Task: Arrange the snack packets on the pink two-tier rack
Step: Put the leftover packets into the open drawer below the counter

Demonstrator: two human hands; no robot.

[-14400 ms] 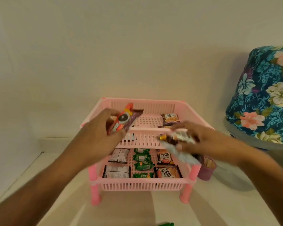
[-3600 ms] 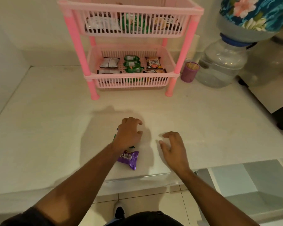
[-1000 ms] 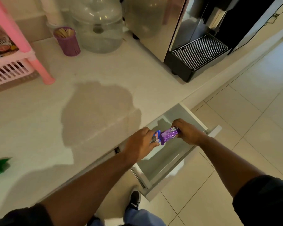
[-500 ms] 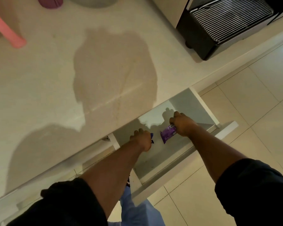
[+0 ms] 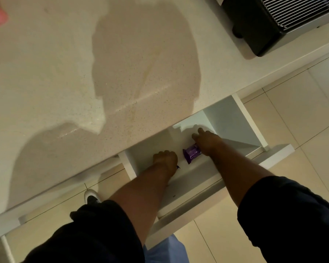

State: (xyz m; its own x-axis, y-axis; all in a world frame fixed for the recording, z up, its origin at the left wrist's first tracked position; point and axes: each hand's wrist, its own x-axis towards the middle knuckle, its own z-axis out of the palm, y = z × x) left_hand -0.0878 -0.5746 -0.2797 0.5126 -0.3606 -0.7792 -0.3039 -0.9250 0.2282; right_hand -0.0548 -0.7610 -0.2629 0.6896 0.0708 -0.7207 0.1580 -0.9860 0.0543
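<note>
Inside the open white drawer point(image 5: 234, 118) below the pale speckled countertop point(image 5: 65, 73), a small glossy purple snack packet point(image 5: 191, 153) is gripped by the right hand point(image 5: 207, 141), its long axis angled from the fingers down-left toward the left hand point(image 5: 164, 160). The left hand is curled closed; what it holds cannot be told.

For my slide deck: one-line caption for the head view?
Both hands reach into an open drawer; right hand holds a purple packet.

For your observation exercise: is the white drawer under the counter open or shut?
Open: the white drawer sticks out past the pale speckled counter, both hands inside.
</note>
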